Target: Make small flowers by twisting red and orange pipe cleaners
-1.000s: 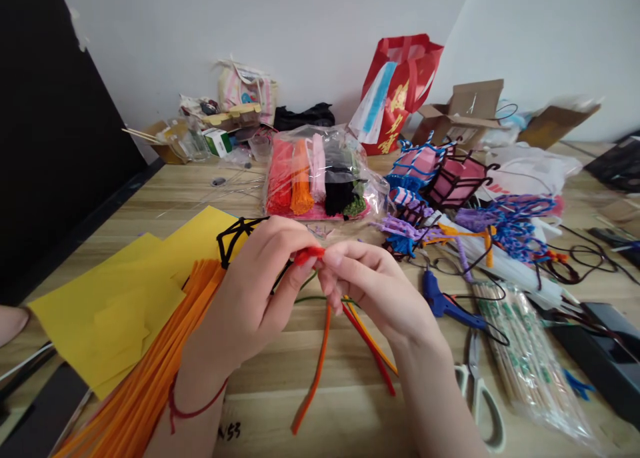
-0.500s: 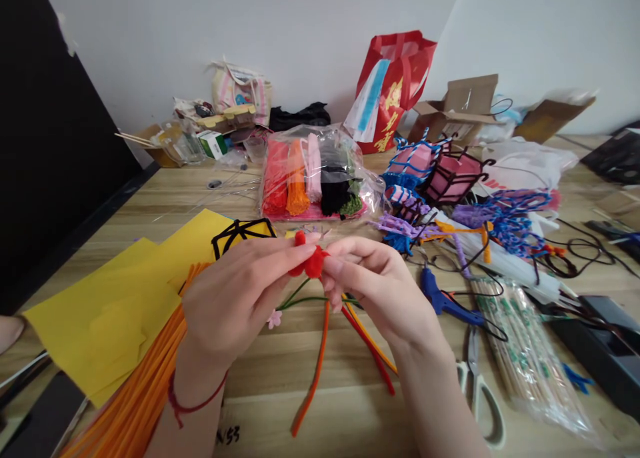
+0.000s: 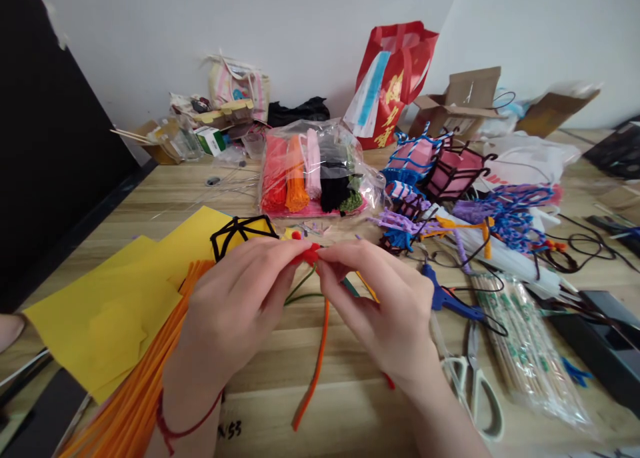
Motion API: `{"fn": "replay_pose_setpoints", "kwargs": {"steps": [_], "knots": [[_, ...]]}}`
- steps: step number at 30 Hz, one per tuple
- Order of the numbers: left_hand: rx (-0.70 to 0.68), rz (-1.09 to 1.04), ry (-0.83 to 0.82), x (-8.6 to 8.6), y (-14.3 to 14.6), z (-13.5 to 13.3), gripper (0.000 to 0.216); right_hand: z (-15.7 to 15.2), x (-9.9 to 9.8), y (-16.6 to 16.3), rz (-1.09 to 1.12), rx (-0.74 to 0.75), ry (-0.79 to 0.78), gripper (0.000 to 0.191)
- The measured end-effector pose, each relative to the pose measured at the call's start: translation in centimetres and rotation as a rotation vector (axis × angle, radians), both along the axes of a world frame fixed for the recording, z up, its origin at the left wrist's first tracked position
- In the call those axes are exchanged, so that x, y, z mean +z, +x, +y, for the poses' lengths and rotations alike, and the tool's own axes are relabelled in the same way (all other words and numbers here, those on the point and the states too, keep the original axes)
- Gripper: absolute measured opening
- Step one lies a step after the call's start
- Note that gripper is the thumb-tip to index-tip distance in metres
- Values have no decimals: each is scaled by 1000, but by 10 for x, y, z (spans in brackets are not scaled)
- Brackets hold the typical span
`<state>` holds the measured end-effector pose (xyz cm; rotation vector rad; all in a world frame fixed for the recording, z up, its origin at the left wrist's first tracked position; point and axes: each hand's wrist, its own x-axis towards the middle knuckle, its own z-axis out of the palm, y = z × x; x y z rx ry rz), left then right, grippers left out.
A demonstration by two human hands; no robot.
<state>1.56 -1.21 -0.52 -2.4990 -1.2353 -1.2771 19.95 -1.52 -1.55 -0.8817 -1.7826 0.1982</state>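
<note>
1. Red fuzzy piece (image 3: 312, 253) sits between the fingertips of both hands, held up over the tabletop (image 3: 270, 405) near mid-view. Fingers cover much of it; full shape cannot be told.
2. Left hand (image 3: 240, 295): curled to a narrow pinch on the piece's left side, fingers arched over it, probably to steady it.
3. Right hand (image 3: 383, 301): thumb and forefinger drawn close together at the piece's right end. Whether it presses, pulls or twists cannot be told.
4. Fingertips of the two hands nearly meet, likely because so small a piece leaves little to grip.
5. Green stems (image 3: 303, 283) just below the pinch; any join to the piece is hidden. Orange strip (image 3: 324, 338) lies between the arms, seemingly within easy reach.
6. Orange bundle (image 3: 145, 378) stretches lengthwise at left, perhaps so its strands stay straight, beside yellow sheets (image 3: 95, 311).
7. Scissors (image 3: 487, 401) lie right of the right hand, handles toward the person, an arrangement suited to picking up. Blue glue gun (image 3: 453, 303) just beyond them.
8. Clear bag (image 3: 320, 168) beyond the hands; its bundles stand side by side by colour, apparently for easy choosing.
</note>
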Motion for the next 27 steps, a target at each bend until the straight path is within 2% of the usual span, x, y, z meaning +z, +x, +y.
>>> {"fn": "replay_pose_setpoints", "kwargs": {"steps": [3, 6, 8, 11, 12, 15, 18, 20, 22, 24, 27], "knots": [[10, -25, -58, 1, 1, 1, 27, 8, -2, 4, -214, -19, 177, 17], [32, -114, -217, 3, 6, 2, 13, 16, -3, 4, -235, 57, 175, 18], [45, -204, -332, 3, 9, 3, 6, 21, -5, 0, -56, 111, 35, 14], [68, -322, -423, 3, 10, 4, 9, 24, -7, -7, 350, 150, -302, 6], [63, -335, -433, 3, 10, 4, 13, 24, -7, -9, 471, 164, -424, 4], [18, -290, -422, 4, 9, 4, 19, 24, -4, -12, 718, 254, -755, 18], [36, -249, -361, 4, 9, 3, 18, 23, 0, -11, 839, 358, -919, 23], [63, -246, -307, 4, 11, 2, 15, 23, 1, -11, 850, 377, -930, 21], [86, -235, -280, 3, 14, 1, 14, 21, 1, -12, 798, 339, -875, 18], [105, -224, -274, 4, 16, -1, 14, 19, -1, -14, 717, 263, -745, 12], [117, -228, -287, 5, 17, -4, 14, 16, -5, -17, 541, 150, -442, 3]]}}
